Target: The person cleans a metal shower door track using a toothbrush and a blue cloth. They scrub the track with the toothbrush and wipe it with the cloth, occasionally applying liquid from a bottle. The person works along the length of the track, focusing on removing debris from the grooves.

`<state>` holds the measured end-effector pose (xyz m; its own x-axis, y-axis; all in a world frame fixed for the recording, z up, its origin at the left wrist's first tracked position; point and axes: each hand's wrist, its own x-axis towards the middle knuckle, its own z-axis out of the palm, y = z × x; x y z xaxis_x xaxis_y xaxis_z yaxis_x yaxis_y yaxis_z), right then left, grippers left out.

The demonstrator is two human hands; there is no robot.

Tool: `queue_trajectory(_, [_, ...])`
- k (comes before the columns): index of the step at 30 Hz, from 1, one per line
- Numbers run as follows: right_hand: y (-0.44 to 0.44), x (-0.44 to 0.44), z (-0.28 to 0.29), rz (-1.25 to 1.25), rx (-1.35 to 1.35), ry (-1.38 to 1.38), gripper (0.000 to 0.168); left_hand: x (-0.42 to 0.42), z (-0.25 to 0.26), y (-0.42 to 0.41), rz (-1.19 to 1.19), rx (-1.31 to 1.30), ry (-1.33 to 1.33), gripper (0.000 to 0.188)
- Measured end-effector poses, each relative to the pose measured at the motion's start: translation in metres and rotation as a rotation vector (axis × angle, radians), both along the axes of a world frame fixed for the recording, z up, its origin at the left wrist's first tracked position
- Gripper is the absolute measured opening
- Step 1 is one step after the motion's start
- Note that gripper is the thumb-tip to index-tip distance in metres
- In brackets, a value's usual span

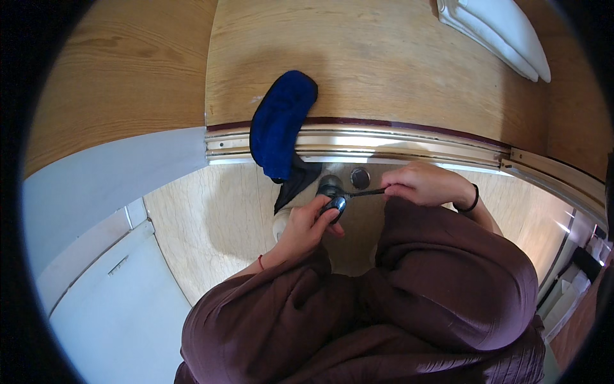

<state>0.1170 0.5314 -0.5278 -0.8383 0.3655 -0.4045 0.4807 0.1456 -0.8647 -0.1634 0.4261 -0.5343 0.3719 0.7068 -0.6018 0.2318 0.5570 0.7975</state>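
My left hand (307,223) grips a small, shiny, dark rounded object (334,210), its thumb and fingers around the sides. My right hand (419,185) pinches the end of a thin dark-handled tool (367,193). The tool's far end meets the top of the shiny object; its tip is too small to make out. Just beyond my left hand stands a greyish see-through container (331,184), partly hidden by the hand. To its right lies a round dark disc with a pale rim (360,178) on the floor.
A blue cloth pad with dark edging (283,120) hangs over the metal sliding-door track (355,144). Black fabric (300,180) hangs below it. Folded white textiles (494,38) lie on the wooden cabinet base (383,72). A white panel (115,297) stands at left.
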Motion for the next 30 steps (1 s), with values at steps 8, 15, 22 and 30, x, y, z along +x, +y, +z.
queue_trajectory(8, [0.004,0.002,0.014,-0.01,-0.038,-0.088,0.017,-0.005,-0.005,-0.002,-0.066,0.076,0.066,0.014])
queue_trajectory(15, [0.021,0.031,0.028,-0.052,-0.166,0.066,0.022,-0.037,0.014,0.006,-0.114,-0.074,-0.04,0.017])
queue_trajectory(22, [0.028,0.054,-0.031,-0.483,0.367,0.065,0.03,-0.102,0.078,0.011,-0.058,0.003,-0.033,0.014])
queue_trajectory(30, [0.026,-0.009,-0.053,-0.534,0.612,0.03,0.047,-0.141,0.05,-0.005,0.265,0.035,0.286,0.024])
